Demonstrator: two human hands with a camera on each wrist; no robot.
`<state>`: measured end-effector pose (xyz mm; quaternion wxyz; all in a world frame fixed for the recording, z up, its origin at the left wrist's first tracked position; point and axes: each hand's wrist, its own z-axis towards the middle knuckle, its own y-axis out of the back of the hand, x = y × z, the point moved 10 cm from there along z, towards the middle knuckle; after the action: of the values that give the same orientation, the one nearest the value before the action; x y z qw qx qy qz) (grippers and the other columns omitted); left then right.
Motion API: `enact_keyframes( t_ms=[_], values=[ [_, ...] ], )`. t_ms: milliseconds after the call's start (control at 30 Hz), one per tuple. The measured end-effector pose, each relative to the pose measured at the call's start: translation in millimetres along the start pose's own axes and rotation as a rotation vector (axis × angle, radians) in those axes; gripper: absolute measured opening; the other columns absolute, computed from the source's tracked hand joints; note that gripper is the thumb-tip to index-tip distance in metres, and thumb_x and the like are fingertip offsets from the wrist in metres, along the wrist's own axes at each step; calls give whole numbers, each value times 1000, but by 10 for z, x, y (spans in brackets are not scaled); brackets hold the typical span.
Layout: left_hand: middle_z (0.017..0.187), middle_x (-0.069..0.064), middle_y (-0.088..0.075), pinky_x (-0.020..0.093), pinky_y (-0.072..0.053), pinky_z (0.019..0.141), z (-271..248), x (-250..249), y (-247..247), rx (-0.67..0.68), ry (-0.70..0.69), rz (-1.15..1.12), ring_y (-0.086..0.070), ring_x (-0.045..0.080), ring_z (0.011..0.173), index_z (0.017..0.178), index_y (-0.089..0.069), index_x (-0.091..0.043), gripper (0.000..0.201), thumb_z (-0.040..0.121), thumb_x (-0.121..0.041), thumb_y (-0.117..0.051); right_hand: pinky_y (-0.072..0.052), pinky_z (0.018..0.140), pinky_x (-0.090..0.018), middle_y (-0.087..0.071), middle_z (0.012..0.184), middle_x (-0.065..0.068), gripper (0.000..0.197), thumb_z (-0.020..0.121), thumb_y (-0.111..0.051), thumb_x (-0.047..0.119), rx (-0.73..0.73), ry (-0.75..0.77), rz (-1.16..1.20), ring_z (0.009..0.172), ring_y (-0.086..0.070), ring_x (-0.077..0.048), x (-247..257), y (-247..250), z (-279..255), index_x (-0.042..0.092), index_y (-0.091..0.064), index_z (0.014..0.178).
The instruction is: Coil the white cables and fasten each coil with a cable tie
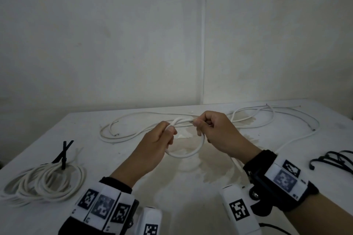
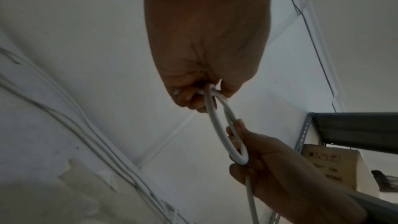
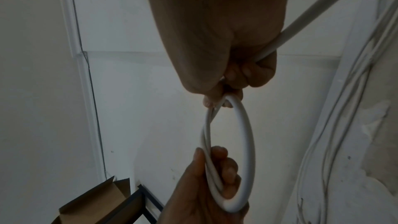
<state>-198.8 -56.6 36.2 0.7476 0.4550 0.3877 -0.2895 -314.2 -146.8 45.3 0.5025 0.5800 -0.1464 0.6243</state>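
Above the middle of the white table (image 1: 191, 187) I hold a small loop of thick white cable (image 1: 193, 153). My left hand (image 1: 162, 139) pinches the loop's left side between thumb and fingers. My right hand (image 1: 208, 128) grips the loop's right side, the cable end (image 1: 188, 120) poking out by its fingertips. In the left wrist view the loop (image 2: 217, 125) spans from my left hand (image 2: 193, 94) to my right hand (image 2: 258, 159). The right wrist view shows the same loop (image 3: 243, 142), with the cable's tail (image 3: 318, 6) running off up and to the right.
A finished white coil (image 1: 45, 183) fastened with a black cable tie (image 1: 64, 155) lies at the left. Loose white cables (image 1: 133, 131) sprawl across the table's far side, reaching the right (image 1: 286, 120). Spare black cable ties (image 1: 336, 160) lie at the right edge.
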Motion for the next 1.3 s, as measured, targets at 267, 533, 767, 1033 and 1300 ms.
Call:
enact_keyframes(
  t_ms=[267,533,767,1033,1300],
  values=[
    [66,-4,-65,15,-37,55,-26,181,-74,162,169,-227,-45,2,51,74,-68,-12,49,101,-26,-29,-32,55,-18,-56,61,6,25,91,-54,22,-21,-4,1,43,-47,6,-34,26,-8,14,-54,68],
    [60,-9,-62,16,-42,61,22,127,-34,48,137,-336,-54,4,61,71,-59,-14,39,99,-22,-33,-32,57,-19,-58,62,4,21,90,-56,23,-56,-3,55,42,-47,6,10,89,47,14,-58,71],
    [50,-9,-47,19,-47,63,34,138,-98,48,177,-473,-57,5,53,74,-51,-10,36,101,-20,-28,-32,57,-16,-61,67,4,20,90,-56,25,-47,23,28,45,-48,8,39,99,65,17,-60,73],
    [42,-10,-41,17,-44,54,124,336,453,-256,200,-700,-42,5,42,70,-45,-10,36,101,-16,-28,-34,52,-12,-50,64,6,12,94,-50,17,-49,160,-210,53,-44,-1,-145,187,54,24,-52,84],
    [39,-10,-39,25,-38,65,37,527,875,-370,217,-592,-36,1,37,72,-45,-12,35,102,-20,-28,-35,64,-21,-55,78,-2,12,96,-46,15,-159,294,-483,70,-49,-18,-280,414,227,9,-56,95]
  ],
)
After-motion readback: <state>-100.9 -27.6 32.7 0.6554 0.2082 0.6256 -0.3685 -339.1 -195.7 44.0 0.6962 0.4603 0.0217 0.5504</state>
